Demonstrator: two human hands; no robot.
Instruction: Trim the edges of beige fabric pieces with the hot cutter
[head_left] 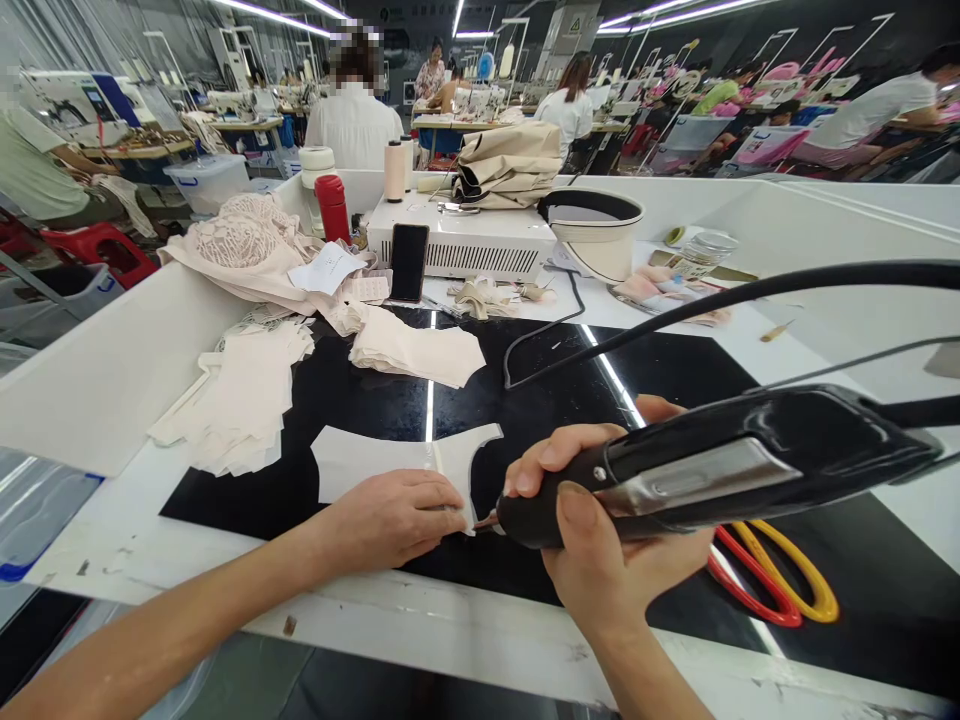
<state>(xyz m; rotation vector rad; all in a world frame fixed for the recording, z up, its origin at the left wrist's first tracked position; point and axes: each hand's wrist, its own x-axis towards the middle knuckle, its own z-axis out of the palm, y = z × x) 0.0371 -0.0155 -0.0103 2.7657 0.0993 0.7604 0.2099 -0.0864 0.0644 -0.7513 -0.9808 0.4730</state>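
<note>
Two bare hands work over a black mat (pixel 517 400) spread on a white worktop (pixel 450 625). Near the front middle of the mat lies a pale cut piece (pixel 375 465), flat, with curved edges; it looks like fabric. The left hand (pixel 401 515) rests on its lower right corner, fingers drawn together; whether they pinch it or only press down, I cannot tell. The right hand (pixel 607 570), over the mat's right half, is wrapped around a black handheld tool (pixel 720 465) with a cable at its rear. The tool's narrow tip (pixel 489 521) points at that corner, so close that contact cannot be judged.

The step in hand seems to be working that corner with the tip. The next move calls for the left hand to hold the piece flat, fingertips clear of the tip, while the right hand guides the tool lightly and steadily.

A stack of pale pieces (pixel 416 345) lies at the mat's far side, and a loose pile (pixel 247 400) overlaps its left edge. Scissors (pixel 789 608) with red and yellow handles lie on the mat's right part, blades hidden. A phone (pixel 409 262) stands just beyond the mat.
</note>
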